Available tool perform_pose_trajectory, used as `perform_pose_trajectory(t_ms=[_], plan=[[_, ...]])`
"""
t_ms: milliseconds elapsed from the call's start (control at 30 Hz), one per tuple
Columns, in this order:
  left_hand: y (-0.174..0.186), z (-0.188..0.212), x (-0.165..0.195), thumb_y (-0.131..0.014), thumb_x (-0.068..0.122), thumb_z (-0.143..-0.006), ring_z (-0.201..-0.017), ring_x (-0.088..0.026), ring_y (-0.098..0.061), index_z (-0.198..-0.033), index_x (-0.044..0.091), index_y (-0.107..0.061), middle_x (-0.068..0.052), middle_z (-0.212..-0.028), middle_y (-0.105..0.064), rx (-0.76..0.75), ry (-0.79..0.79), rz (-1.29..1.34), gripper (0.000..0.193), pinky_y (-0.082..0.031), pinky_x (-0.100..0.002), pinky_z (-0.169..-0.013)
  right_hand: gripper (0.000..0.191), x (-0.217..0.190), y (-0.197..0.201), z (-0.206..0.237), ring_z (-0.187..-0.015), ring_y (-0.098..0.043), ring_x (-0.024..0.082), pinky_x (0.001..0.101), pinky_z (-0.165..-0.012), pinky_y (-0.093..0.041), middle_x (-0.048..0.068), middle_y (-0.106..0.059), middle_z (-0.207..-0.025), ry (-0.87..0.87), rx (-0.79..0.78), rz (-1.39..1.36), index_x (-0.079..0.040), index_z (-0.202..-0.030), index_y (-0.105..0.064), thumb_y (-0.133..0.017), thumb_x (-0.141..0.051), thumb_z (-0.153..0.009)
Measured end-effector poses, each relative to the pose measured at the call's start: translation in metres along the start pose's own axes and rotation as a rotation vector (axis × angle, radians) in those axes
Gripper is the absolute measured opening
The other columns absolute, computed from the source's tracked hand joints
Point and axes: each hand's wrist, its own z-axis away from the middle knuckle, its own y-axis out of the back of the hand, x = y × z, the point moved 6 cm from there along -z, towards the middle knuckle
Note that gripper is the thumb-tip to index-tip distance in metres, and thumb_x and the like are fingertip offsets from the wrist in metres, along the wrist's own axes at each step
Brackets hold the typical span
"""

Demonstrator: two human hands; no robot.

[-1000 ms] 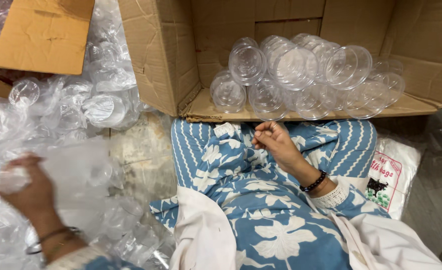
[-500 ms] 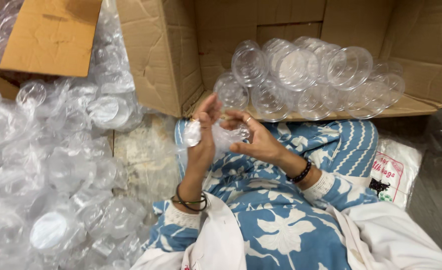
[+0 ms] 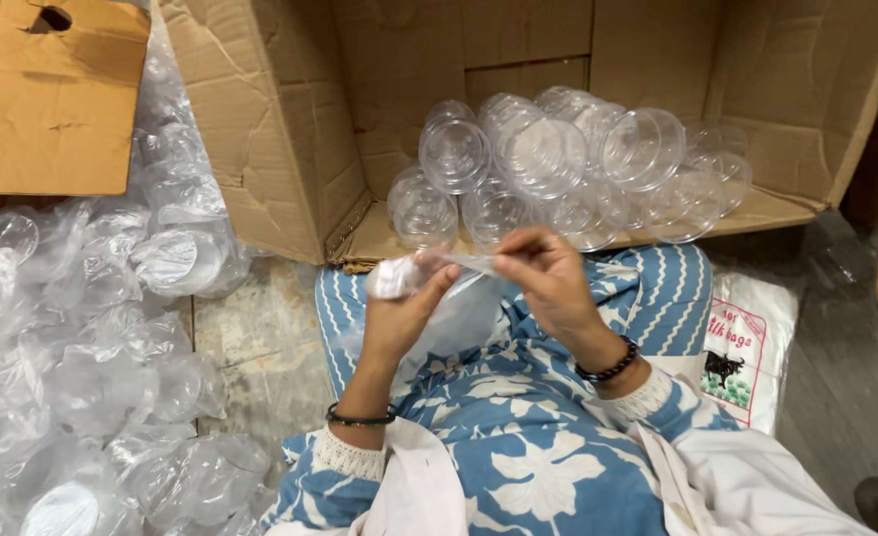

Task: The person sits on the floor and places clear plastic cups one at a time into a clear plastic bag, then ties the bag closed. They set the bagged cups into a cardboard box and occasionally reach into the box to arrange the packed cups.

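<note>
- Left hand [image 3: 399, 313]: raised above the lap, fingers clenched around the bunched white end of a thin clear plastic bag [image 3: 459, 308].
- Right hand [image 3: 548, 273]: level with the left, thumb and fingertips pinching the bag's upper edge, stretched taut between both hands.
- Plastic bag: hanging from both hands over the blue-and-white patterned garment [image 3: 518, 447], directly in front of the carton opening.
- Cardboard carton [image 3: 280, 149]: lying on its side, open toward the hands, holding a pile of clear round plastic lids [image 3: 548, 159].
- Loose clear plastic wrapping and containers [image 3: 92, 377]: heaped on the floor to the left, well apart from the hands.
- Flat cardboard piece [image 3: 52, 109]: top left, partly over the heap.
- White printed bag [image 3: 747, 347]: on the floor to the right, beside the knee.
- Dark bracelet on each wrist.
</note>
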Motion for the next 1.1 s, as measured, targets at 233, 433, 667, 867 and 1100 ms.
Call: perform_pose_trajectory(t_ms=[233,433,667,867,1100], plan=[[-0.004,0.017,-0.010,-0.078,0.024,-0.092,-0.083,-0.006,-0.063,-0.104,0.002,-0.078,0.003,-0.091,-0.073,0.116,0.099,0.070,0.025,-0.051,-0.022,-0.073,0.081,-0.025,-0.030,0.015,-0.122,-0.058,0.011,0.0259,-0.107,-0.049,0.002,-0.057,-0.133,0.035,-0.169,0.146,-0.012,-0.143,-0.037,-0.085,-0.010,-0.078],[-0.017,0.014,-0.031,-0.079,0.020,-0.089,-0.081,-0.006,-0.062,-0.099,0.003,-0.077,0.003,-0.089,-0.072,0.054,0.177,0.279,0.019,-0.050,-0.022,-0.071,0.018,-0.005,-0.004,0.009,-0.093,-0.063,0.009,0.0241,-0.083,-0.053,0.006,-0.070,-0.103,-0.077,-0.042,0.341,0.003,-0.115,-0.071,-0.072,-0.009,-0.101],[-0.017,0.019,-0.018,-0.077,0.022,-0.095,-0.077,-0.004,-0.056,-0.093,0.006,-0.068,0.006,-0.085,-0.064,0.067,0.110,0.215,0.019,-0.045,-0.022,-0.065,0.015,0.009,0.004,0.018,-0.079,-0.063,0.006,0.0213,-0.070,-0.052,-0.001,-0.071,-0.090,-0.077,-0.058,0.348,-0.001,-0.106,-0.072,-0.069,-0.013,-0.097],[-0.029,0.017,-0.018,-0.080,0.022,-0.086,-0.072,-0.004,-0.057,-0.102,0.009,-0.069,0.004,-0.086,-0.067,-0.027,0.248,0.370,0.023,-0.044,-0.021,-0.059,0.016,0.008,0.006,0.019,-0.076,-0.059,0.005,0.0202,-0.069,-0.050,-0.001,-0.067,-0.085,-0.039,0.060,0.270,-0.001,-0.102,-0.071,-0.068,-0.017,-0.103],[-0.032,0.020,-0.044,-0.067,0.037,-0.105,-0.059,-0.002,-0.041,-0.083,0.009,-0.064,0.009,-0.069,-0.050,-0.018,0.216,0.256,0.036,-0.031,-0.023,-0.050,0.014,0.010,0.005,0.022,-0.075,-0.050,0.003,0.0191,-0.067,-0.043,-0.001,-0.064,-0.093,-0.019,0.020,0.081,-0.005,-0.100,-0.065,-0.066,-0.018,-0.106]])
